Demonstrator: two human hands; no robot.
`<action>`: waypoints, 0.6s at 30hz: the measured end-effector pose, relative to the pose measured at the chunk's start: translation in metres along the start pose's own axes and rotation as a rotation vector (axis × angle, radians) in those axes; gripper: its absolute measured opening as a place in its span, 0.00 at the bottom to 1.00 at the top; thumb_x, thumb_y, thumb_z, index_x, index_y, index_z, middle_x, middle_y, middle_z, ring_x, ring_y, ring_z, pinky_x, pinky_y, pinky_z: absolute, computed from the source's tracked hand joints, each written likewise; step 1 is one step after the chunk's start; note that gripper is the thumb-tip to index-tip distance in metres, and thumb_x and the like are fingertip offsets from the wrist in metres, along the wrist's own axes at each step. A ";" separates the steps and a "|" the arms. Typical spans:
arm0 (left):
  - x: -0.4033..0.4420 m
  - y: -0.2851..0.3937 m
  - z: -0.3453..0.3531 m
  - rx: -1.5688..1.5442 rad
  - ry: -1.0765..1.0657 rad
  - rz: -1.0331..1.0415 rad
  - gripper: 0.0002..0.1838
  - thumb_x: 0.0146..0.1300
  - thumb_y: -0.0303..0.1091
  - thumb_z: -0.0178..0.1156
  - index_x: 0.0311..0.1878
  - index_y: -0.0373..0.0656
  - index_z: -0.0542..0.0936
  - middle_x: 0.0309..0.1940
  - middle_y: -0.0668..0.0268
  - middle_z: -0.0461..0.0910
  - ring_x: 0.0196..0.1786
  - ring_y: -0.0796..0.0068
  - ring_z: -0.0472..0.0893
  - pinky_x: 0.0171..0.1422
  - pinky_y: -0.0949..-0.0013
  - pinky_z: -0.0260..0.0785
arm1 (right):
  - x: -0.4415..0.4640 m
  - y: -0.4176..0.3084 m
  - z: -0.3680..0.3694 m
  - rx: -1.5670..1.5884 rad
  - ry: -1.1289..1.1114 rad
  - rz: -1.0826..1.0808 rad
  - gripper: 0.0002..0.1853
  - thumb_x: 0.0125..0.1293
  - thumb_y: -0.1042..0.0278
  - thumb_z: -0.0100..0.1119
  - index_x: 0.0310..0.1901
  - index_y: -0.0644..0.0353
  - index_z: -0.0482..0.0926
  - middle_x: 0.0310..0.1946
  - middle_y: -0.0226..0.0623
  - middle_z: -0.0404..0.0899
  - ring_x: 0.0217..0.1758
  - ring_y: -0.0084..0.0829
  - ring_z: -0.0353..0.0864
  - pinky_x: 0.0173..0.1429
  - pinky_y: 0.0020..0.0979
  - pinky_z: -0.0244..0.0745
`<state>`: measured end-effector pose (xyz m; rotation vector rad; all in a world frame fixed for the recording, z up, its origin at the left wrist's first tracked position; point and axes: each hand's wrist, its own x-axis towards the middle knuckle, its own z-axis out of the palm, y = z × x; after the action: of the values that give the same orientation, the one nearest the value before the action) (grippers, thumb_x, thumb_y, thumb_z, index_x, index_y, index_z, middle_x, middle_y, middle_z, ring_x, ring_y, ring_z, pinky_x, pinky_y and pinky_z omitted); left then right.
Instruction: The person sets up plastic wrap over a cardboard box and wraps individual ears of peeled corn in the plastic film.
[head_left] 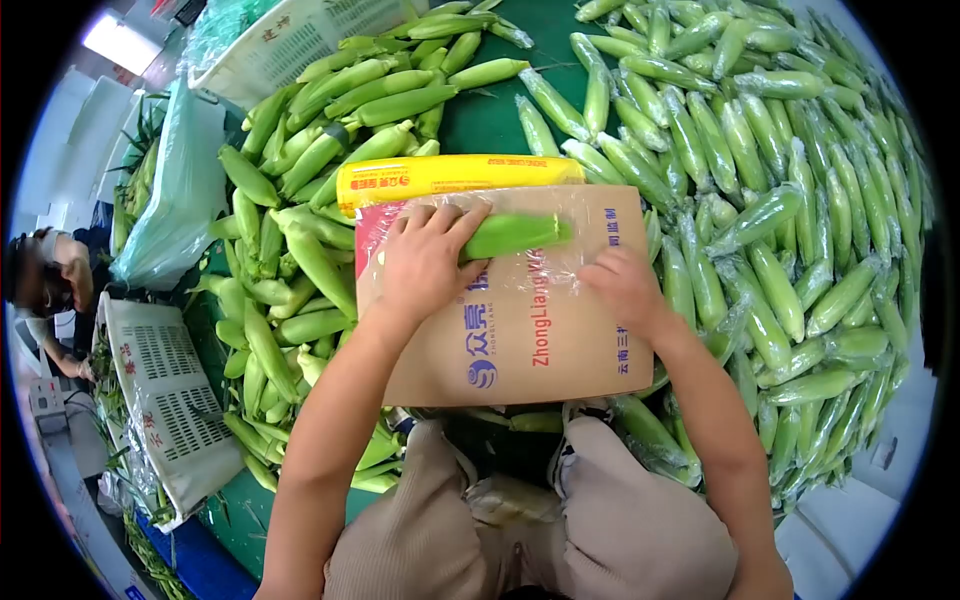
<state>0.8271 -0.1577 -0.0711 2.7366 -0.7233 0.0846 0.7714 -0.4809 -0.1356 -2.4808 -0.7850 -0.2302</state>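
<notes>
Left hand (432, 250) has its thumb and forefinger around one end of a green corn ear (520, 236), which lies over the brown carton (540, 330). Right hand (625, 285) is bent inward near the carton's right edge; whether it pinches the clear film, I cannot tell. Behind the carton is a yellow box (465, 178). Unwrapped ears (320, 255) lie at left, film-wrapped ears (775, 285) at right.

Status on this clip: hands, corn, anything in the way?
Left hand gripping one end of the corn ear; right hand curled near the other end, hold unclear. Ear over the cardboard box. Yellow box just beyond, apparently not blocking.
</notes>
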 end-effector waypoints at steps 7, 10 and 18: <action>0.005 -0.002 0.000 -0.012 -0.077 0.049 0.39 0.54 0.40 0.74 0.73 0.59 0.76 0.59 0.64 0.80 0.60 0.55 0.76 0.68 0.53 0.71 | 0.053 -0.042 -0.003 0.372 0.334 0.512 0.12 0.76 0.60 0.59 0.51 0.58 0.79 0.39 0.42 0.85 0.43 0.47 0.86 0.48 0.44 0.81; 0.012 -0.005 -0.001 -0.048 -0.101 0.111 0.41 0.54 0.39 0.75 0.74 0.56 0.74 0.58 0.62 0.80 0.60 0.51 0.76 0.68 0.52 0.72 | 0.080 -0.043 0.021 0.032 0.028 0.349 0.21 0.72 0.54 0.65 0.58 0.58 0.76 0.44 0.44 0.84 0.49 0.46 0.85 0.53 0.45 0.80; -0.101 -0.064 0.002 -0.204 0.337 -0.199 0.36 0.45 0.41 0.85 0.57 0.44 0.79 0.56 0.55 0.70 0.60 0.54 0.73 0.64 0.54 0.71 | 0.110 -0.045 0.043 -0.229 -0.079 0.111 0.40 0.54 0.42 0.77 0.61 0.59 0.74 0.56 0.41 0.73 0.63 0.45 0.74 0.62 0.46 0.73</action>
<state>0.7702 -0.0581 -0.1047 2.4947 -0.3439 0.3934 0.8356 -0.3738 -0.1191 -2.7544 -0.6833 -0.1919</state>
